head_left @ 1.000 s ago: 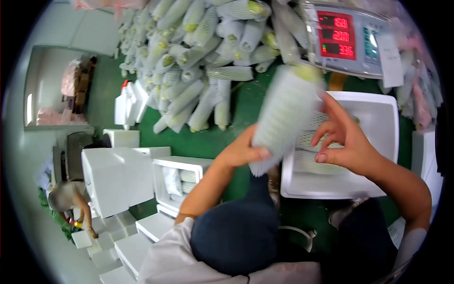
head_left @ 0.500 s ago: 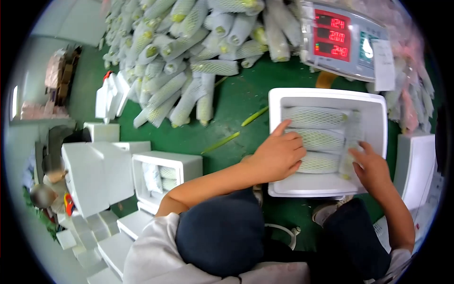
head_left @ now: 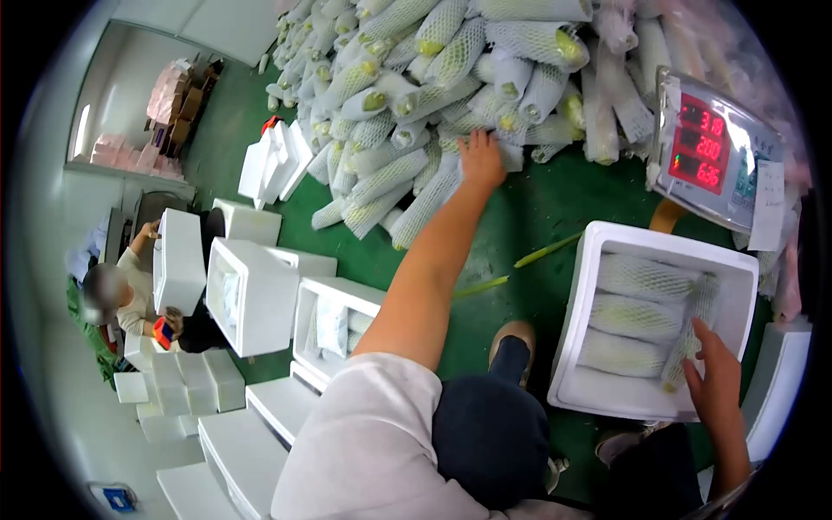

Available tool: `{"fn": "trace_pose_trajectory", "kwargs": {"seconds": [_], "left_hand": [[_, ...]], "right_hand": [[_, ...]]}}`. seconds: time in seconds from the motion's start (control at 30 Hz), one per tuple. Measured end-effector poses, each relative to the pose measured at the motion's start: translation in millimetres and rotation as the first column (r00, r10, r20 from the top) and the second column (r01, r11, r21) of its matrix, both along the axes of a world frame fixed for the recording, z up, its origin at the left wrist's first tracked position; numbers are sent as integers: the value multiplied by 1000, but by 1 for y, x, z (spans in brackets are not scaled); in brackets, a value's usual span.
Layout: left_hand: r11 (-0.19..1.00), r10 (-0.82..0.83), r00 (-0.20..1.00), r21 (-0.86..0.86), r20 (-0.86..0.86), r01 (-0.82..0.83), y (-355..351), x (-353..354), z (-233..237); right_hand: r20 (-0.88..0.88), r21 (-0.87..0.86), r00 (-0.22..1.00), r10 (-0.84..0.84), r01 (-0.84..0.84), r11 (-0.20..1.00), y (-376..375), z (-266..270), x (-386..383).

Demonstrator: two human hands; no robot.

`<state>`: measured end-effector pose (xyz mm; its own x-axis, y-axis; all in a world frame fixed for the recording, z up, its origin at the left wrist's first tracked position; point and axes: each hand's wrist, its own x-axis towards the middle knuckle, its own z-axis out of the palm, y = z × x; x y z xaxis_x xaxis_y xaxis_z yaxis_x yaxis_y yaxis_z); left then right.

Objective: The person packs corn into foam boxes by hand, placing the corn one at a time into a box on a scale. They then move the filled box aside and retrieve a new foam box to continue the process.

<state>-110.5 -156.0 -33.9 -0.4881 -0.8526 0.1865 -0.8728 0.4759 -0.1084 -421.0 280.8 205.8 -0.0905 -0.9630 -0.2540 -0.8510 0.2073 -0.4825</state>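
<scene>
White-netted corn cobs heaped at the far side lie under your outstretched left hand, fingers spread flat, the nearest cob running near-left to far-right, while your right hand, grip unclear, touches a boxed cob in the white foam box.

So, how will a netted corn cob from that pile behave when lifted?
Probably stiff: the cobs keep straight shapes in the pile. The foam net likely gives the fingers a soft, non-slippery grip. Being round, it may roll on the green floor.
</scene>
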Motion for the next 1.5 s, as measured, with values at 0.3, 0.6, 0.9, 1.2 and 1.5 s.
{"fn": "trace_pose_trajectory", "kwargs": {"seconds": [0.3,0.6,0.9,1.2,1.5], "left_hand": [[948,-310,951,-79,-8,308,-18,10,33],[160,-272,693,678,-668,717,205,-67,274],[940,325,777,275,-538,-202,157,67,33],[764,626,626,527,-466,-372,120,87,-19],[177,358,306,386,-882,905,248,-44,221]], "right_hand": [[-61,-365,996,-62,35,930,-5,23,-21],[-698,-496,635,331,-762,417,-32,51,54],[-490,-381,863,123,-339,860,-34,-24,-29],[-194,-277,978,-77,21,961,-36,-45,-25],[892,-193,446,70,236,952,-49,11,56]]}}
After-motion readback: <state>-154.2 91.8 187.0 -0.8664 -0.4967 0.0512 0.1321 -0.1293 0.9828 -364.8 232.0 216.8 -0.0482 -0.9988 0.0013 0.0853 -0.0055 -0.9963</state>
